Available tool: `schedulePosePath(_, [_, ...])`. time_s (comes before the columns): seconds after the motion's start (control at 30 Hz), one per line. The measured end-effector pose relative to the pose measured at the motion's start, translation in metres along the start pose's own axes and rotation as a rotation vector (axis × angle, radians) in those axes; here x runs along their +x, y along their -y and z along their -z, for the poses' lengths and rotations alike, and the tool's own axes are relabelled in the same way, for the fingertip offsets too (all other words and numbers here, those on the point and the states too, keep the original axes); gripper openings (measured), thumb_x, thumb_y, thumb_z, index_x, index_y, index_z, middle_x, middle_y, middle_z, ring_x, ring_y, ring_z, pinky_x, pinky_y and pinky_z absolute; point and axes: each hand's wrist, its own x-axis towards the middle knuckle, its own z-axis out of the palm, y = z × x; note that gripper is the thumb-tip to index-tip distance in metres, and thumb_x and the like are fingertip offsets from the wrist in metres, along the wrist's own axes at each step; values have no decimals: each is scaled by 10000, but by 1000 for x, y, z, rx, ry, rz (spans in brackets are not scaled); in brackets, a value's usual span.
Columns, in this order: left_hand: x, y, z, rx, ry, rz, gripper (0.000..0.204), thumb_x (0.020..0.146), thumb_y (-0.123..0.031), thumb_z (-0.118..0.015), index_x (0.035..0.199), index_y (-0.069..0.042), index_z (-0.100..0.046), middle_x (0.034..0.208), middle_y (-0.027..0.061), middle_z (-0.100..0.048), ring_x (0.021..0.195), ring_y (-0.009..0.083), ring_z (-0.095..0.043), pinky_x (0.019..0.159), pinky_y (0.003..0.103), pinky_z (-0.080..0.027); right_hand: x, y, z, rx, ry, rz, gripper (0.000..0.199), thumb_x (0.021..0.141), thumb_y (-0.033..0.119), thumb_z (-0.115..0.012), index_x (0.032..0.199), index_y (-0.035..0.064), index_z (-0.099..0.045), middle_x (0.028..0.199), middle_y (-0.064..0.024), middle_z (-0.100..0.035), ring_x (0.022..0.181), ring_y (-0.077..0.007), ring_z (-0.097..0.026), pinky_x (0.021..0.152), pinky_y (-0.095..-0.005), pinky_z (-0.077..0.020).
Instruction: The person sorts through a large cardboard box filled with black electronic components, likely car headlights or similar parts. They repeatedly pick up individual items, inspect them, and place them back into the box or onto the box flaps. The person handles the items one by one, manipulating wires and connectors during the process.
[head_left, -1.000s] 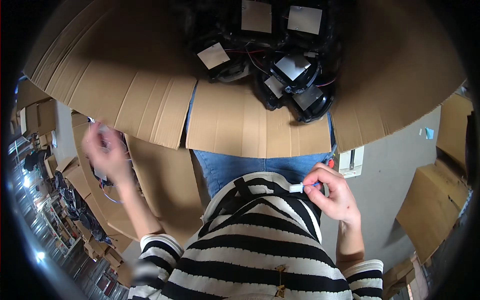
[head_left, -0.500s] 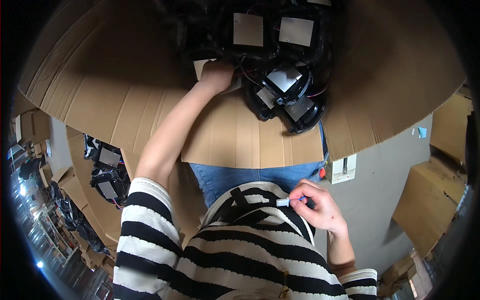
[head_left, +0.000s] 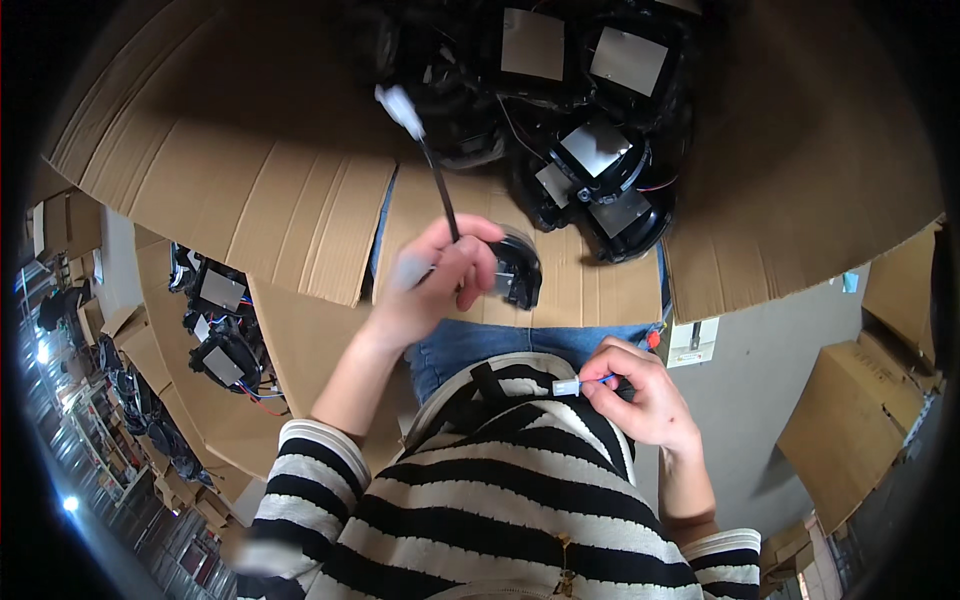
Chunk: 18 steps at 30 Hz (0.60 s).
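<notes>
My left hand (head_left: 435, 280) is closed around a black curved housing (head_left: 522, 272), just above the near cardboard flap. A black cable (head_left: 441, 190) rises past its fingers, ending in a blurred white connector (head_left: 402, 112). At my waist, my right hand (head_left: 640, 395) pinches a small white plug (head_left: 566, 387) with a blue wire between thumb and fingers. Beyond the left hand, several black housings with silver square plates (head_left: 596, 148) are piled in a large open cardboard box (head_left: 300, 210).
A second carton (head_left: 215, 420) at the left holds more black units (head_left: 222, 366) with coloured wires. Brown cartons (head_left: 850, 400) stand on the grey floor (head_left: 745, 400) at the right. A white box (head_left: 692, 342) lies by my right knee.
My left hand has come out of the pile toward me, lifting a black housing whose cable swings up. The right hand keeps its pinch on the plug, almost unmoved.
</notes>
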Motion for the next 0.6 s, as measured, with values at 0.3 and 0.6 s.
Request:
schedulePosePath(0.3, [-18, 3, -28, 192, 116, -87, 376, 874, -102, -395, 1237, -24, -336, 920, 35, -450, 771, 99, -417, 713, 208, -370, -1, 17, -3, -15, -101, 66, 79, 692, 5, -586, 758, 22, -546, 693, -47, -509, 575, -142, -450, 498, -238, -345])
schedulePosePath(0.6, [-20, 11, -39, 893, 86, -349, 743, 539, 179, -495, 1230, -65, -374, 919, 153, -514, 796, 282, -556, 661, 301, -485, 11, 35, -8, 51, -226, 205, 104, 675, -18, -594, 747, 27, -535, 691, -50, -502, 590, -142, -447, 499, -233, -335])
